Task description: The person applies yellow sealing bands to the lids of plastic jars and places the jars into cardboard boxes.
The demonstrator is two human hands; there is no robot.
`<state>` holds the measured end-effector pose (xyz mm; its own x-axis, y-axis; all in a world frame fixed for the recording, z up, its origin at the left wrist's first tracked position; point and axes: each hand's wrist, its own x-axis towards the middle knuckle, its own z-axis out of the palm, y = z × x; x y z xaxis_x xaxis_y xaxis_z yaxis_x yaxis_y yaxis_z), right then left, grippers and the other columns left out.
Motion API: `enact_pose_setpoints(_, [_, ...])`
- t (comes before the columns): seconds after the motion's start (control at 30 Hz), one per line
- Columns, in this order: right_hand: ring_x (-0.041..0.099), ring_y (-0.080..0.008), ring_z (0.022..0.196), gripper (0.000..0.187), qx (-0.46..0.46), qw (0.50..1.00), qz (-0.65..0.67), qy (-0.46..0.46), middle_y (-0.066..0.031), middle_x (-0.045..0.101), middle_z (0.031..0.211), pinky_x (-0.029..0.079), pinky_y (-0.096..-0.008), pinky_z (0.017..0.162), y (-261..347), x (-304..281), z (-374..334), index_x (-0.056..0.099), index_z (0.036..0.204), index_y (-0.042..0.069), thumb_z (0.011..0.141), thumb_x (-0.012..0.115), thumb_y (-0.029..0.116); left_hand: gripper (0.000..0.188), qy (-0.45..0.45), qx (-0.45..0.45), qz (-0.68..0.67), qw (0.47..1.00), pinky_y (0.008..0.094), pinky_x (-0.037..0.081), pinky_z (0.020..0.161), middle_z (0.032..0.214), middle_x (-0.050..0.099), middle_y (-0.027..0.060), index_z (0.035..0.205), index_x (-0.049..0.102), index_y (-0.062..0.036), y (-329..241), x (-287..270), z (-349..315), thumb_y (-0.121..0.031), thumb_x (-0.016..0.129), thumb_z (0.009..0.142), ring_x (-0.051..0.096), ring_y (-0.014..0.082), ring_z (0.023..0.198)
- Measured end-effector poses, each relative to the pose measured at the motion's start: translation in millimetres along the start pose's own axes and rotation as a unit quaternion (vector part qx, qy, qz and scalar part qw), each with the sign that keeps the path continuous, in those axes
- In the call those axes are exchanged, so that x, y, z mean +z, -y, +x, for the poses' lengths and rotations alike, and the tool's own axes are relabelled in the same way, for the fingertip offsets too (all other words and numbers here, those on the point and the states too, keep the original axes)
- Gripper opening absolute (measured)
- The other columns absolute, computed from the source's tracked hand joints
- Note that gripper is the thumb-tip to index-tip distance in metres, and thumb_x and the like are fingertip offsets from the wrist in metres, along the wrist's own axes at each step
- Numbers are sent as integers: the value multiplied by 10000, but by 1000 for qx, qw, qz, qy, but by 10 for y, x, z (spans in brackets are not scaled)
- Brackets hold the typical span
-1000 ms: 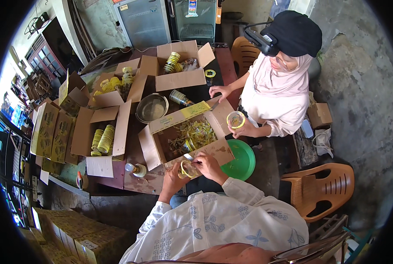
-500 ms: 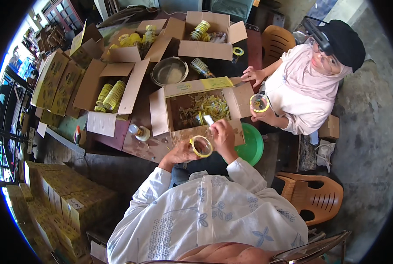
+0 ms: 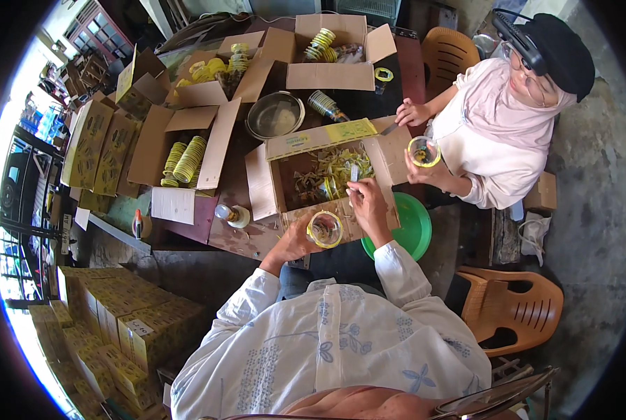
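I'm swinging the right hand (image 3: 371,210), fingers pinching a pale flat tool (image 3: 354,172), off the yellow-rimmed cup (image 3: 325,229) to above the carton (image 3: 260,183), left hand (image 3: 295,241) gripping that cup near the carton's front, so rim work's apparently pausing.

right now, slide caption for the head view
Left hand holding yellow-rimmed clear cup, right hand holding pale tool over cardboard box

A person wears a white long-sleeved shirt (image 3: 376,357) with blue floral motifs (image 3: 419,379) and a front placket (image 3: 330,318).
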<state>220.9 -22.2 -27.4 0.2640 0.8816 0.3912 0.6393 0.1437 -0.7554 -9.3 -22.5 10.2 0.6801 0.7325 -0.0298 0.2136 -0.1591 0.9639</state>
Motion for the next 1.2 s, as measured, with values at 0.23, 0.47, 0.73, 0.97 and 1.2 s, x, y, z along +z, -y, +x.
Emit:
enact_pose_setpoints(0.23, [660, -283, 768, 148, 51, 994, 91, 26, -118, 646, 871, 519, -374, 684, -72, -28, -247, 666, 944, 49, 839, 657, -55, 712, -76, 48, 46, 995, 382, 514, 946, 1133, 688, 133, 1271, 523, -9, 170, 131, 80, -79, 892, 665, 672, 281, 1080])
enact_pose_setpoints(0.47, [696, -272, 784, 322, 99, 988, 115, 10, -115, 685, 861, 550, -366, 704, -115, -90, -402, 581, 1106, 39, 821, 710, -39, 619, -66, 59, 80, 993, 368, 531, 918, 1102, 701, 114, 1205, 556, -29, 70, 124, 130, -60, 874, 675, 689, 260, 1037])
enact_pose_setpoints(0.73, [674, -219, 816, 178, 96, 986, 134, 33, -116, 687, 938, 534, -325, 731, 42, -191, -467, 677, 1037, -8, 864, 715, -8, 604, -89, 86, 90, 988, 378, 532, 901, 1101, 697, 133, 1197, 553, -27, 232, 106, 40, -104, 888, 701, 689, 282, 1031])
enact_pose_setpoints(0.97, [623, -102, 810, 131, 180, 931, 312, 63, -37, 684, 916, 516, -269, 740, 272, -172, -445, 677, 1051, -8, 927, 694, 32, 571, -124, 83, 152, 977, 425, 525, 868, 1072, 664, 177, 1161, 570, -8, -35, 74, 38, -154, 874, 701, 661, 371, 1016])
enact_pose_setpoints(1.2, [605, -65, 800, 139, 192, 944, 257, 78, -17, 692, 916, 504, -242, 724, 544, -73, -406, 694, 1044, -20, 921, 710, 42, 570, -162, 104, 214, 958, 446, 503, 891, 1074, 650, 176, 1166, 592, -23, -35, -42, 40, -154, 853, 676, 630, 384, 1027])
